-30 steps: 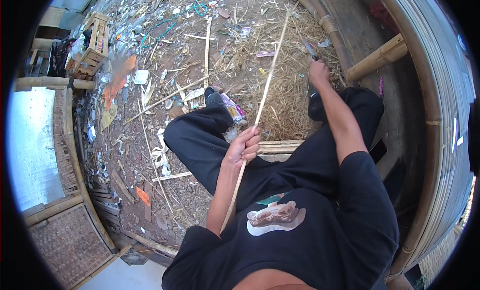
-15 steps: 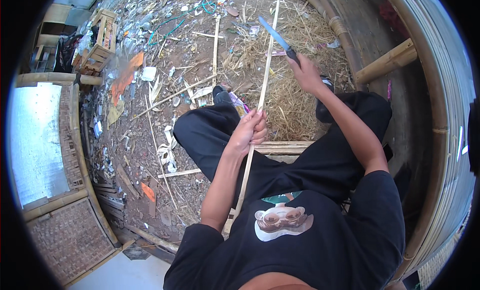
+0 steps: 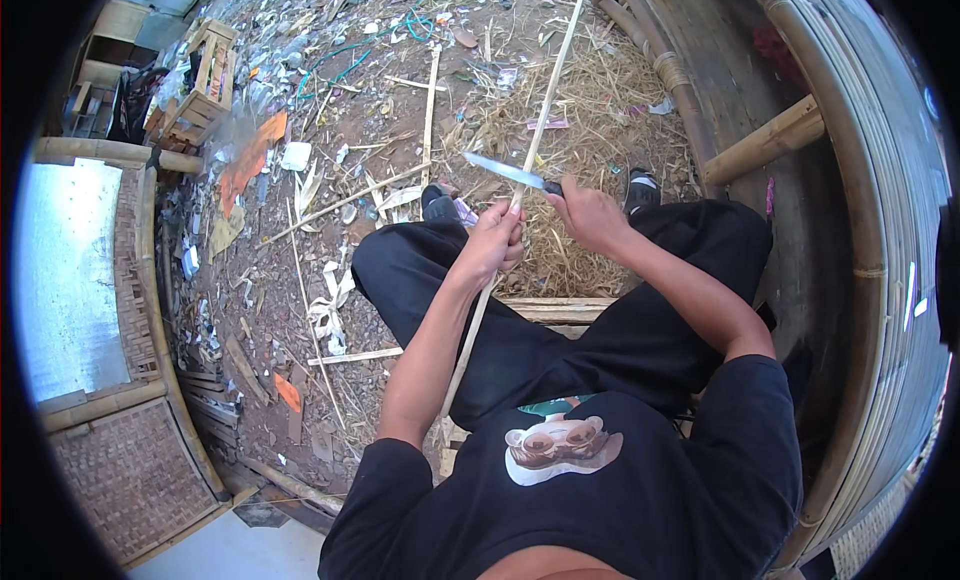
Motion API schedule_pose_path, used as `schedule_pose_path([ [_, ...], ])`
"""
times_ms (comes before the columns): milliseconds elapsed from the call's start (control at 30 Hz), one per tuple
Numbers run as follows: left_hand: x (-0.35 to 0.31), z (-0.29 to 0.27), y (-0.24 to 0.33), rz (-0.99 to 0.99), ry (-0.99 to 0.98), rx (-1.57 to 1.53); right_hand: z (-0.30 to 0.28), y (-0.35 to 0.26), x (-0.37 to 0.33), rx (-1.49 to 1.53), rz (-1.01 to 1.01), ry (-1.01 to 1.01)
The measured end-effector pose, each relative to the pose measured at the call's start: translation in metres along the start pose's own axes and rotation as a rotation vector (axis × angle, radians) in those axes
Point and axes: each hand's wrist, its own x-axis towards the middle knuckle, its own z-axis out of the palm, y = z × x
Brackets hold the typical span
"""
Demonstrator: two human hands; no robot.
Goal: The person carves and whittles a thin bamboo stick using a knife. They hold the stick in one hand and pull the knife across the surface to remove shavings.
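A long, thin pale bamboo strip (image 3: pixel 548 100) runs from beyond my feet back past my left hip. My left hand (image 3: pixel 494 238) is closed round it above my lap. Just beyond that grip, a knife (image 3: pixel 505 170) lies across the strip, its shiny blade pointing left. Its dark handle sits in my right hand (image 3: pixel 588 216), fingers wrapped round it. The blade appears to touch the strip, though contact is hard to make out.
Straw (image 3: pixel 585 245) and shavings cover the ground between my feet. Several loose strips (image 3: pixel 430 105) lie left of it among litter. A wooden crate (image 3: pixel 205 85) stands far left. A bamboo-framed wall (image 3: pixel 860 200) rises close on my right.
My right hand has brought the knife nearer and left, from beside the strip's far part down to just beyond my left hand. The strip has tilted slightly, its far end shifting right.
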Motion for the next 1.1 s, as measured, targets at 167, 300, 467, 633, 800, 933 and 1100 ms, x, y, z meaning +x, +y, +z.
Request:
schedule_pose_path([
  [167, -0.001, 0.0, -0.008, 0.0, 0.067, 0.079, 0.014, 0.013, -0.006, -0.061, -0.113, -0.01],
  [300, -0.011, -0.002, -0.009, -0.004, 0.047, 0.087, 0.007, 0.043, 0.022, -0.08, 0.008, -0.014],
  [467, -0.017, -0.001, -0.017, -0.115, 0.022, 0.033, 0.007, 0.088, 0.035, -0.261, 0.067, 0.071],
  [633, 0.004, -0.016, -0.04, 0.171, 0.21, 0.479, 0.016, 0.019, 0.002, -0.069, 0.072, -0.086],
  [800, 0.001, -0.009, -0.042, 0.456, 0.436, 1.03, 0.024, 0.026, 0.0, -0.142, -0.05, -0.067],
  [933, -0.002, 0.001, -0.041, 0.368, 0.465, 1.058, 0.023, 0.074, 0.026, -0.214, 0.097, 0.083],
  [1100, 0.001, -0.005, -0.044, 0.405, 0.513, 1.061, 0.021, 0.047, 0.022, -0.155, 0.12, -0.027],
])
